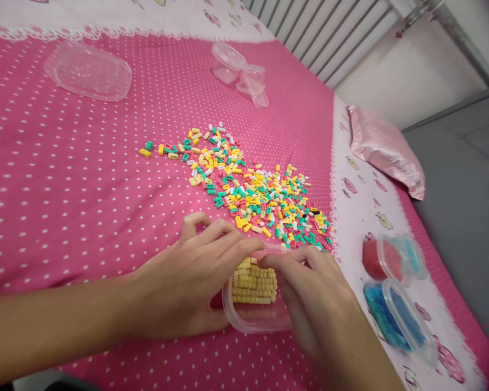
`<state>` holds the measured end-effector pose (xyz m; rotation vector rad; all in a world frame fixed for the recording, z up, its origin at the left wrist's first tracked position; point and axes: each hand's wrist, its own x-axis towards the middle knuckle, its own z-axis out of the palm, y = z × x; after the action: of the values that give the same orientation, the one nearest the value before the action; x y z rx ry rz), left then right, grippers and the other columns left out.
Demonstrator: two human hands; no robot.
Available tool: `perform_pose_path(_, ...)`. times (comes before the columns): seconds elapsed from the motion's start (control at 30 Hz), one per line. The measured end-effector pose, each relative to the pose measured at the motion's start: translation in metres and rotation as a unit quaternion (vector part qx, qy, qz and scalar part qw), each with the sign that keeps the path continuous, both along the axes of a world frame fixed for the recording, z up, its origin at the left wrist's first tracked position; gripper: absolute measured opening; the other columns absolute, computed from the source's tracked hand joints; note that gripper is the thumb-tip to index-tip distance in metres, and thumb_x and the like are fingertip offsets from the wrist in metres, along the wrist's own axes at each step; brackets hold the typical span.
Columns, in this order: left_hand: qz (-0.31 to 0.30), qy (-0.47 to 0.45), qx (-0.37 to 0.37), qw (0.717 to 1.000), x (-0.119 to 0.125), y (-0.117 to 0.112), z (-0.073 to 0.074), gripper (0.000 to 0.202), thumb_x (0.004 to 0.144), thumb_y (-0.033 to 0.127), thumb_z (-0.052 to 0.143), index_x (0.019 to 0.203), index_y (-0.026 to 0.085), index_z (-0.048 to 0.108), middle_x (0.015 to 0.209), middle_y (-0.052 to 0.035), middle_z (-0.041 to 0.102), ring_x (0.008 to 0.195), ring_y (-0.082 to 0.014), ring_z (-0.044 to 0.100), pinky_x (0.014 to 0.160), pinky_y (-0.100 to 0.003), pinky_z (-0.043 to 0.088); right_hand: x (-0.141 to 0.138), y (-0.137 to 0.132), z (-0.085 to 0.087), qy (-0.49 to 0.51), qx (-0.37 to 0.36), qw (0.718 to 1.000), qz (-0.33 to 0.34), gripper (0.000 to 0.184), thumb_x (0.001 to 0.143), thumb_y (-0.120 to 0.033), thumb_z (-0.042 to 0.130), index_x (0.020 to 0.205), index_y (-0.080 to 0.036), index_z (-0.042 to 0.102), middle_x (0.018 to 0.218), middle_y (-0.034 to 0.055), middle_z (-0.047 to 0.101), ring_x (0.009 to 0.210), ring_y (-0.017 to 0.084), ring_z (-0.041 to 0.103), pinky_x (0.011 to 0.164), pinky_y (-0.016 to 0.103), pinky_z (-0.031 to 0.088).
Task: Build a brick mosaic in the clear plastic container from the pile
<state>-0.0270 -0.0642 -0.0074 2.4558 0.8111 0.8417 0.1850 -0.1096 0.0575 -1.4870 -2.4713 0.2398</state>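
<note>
A clear plastic container (244, 320) sits low in the middle of the view, between my two hands. Inside it, pale yellow toy bricks (255, 285) are packed in tight rows. My left hand (198, 274) grips the container's left side, its fingers bent over the far edge. On the opposite side, my right hand (313, 288) is curled round the container, with a fingertip at the upper corner of the yellow bricks. The right thumb is partly hidden. Just beyond both hands lies a spread pile of small toy bricks (252, 190) in yellow, green, pink and white.
Clear lids and a small cup (227, 61) lie on the pink dotted bedsheet (65, 217), near a large clear lid (89, 71). At right are a container of red bricks (375, 259) and one of blue bricks (385, 315). A pink pillow (385, 149) rests farther back.
</note>
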Motion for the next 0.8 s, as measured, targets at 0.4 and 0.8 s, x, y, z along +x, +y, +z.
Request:
perform_pose_path(0.4, 0.009, 0.029, -0.016, 0.999, -0.004, 0.001, 0.002, 0.056, 0.077, 0.048, 0.077, 0.122, 0.028, 0.050, 0.104, 0.0019, 0.067, 0.097, -0.0217, 0.058, 0.087, -0.039, 0.026, 0.060, 0.064, -0.018, 0.080, 0.142, 0.974, -0.157, 0.018, 0.098, -0.020, 0.049, 0.101, -0.022, 0.066, 0.098, 0.0058, 0.071, 0.095, 0.023, 0.061, 0.084, 0.037, 0.047)
perform_pose_path(0.8, 0.073, 0.041, -0.005, 0.996, -0.001, -0.003, 0.000, 0.067, 0.066, 0.047, 0.079, 0.121, 0.027, 0.048, 0.106, -0.0018, 0.067, 0.097, -0.0256, 0.059, 0.089, -0.043, 0.031, 0.047, 0.065, -0.029, -0.006, 0.059, 0.995, -0.078, 0.006, 0.092, -0.025, 0.068, 0.094, -0.024, 0.073, 0.098, 0.0044, 0.065, 0.096, 0.021, 0.056, 0.088, 0.037, 0.045)
